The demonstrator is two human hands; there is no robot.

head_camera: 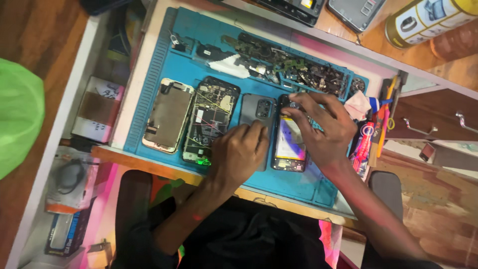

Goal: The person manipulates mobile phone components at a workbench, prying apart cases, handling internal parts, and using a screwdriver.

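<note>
1. The left hand (pixel 239 152) lies knuckles up on the lower part of a grey phone back cover (pixel 259 112). Its fingers are curled together and pressed down on the cover.
2. The grey cover is a rounded, matte rectangle with a dark square camera block near its top. It lies flat on the blue work mat (pixel 164 55), between two opened phones.
3. The right hand (pixel 321 127) is spread over an opened phone (pixel 289 144) just right of the grey cover. Its fingers are apart and bent, with the tips resting at the phone's top end. Whether they pinch a small part cannot be told.
4. This opened phone has a dark frame, and its inside shows a glossy surface with purple and yellow reflections. It lies upright beside the grey cover, nearly touching it.
5. Left of the grey cover lies another opened phone (pixel 210 119) with bare circuit parts, thin wires and a green glow at its bottom edge.
6. Further left lies a phone screen panel (pixel 168 114), back side up, metallic beige.
7. The mat's top trays hold a heap of small dark parts (pixel 308 74) and a white cloth (pixel 229 66).
8. Pens and tools (pixel 378 119) stand just right of the mat.
</note>
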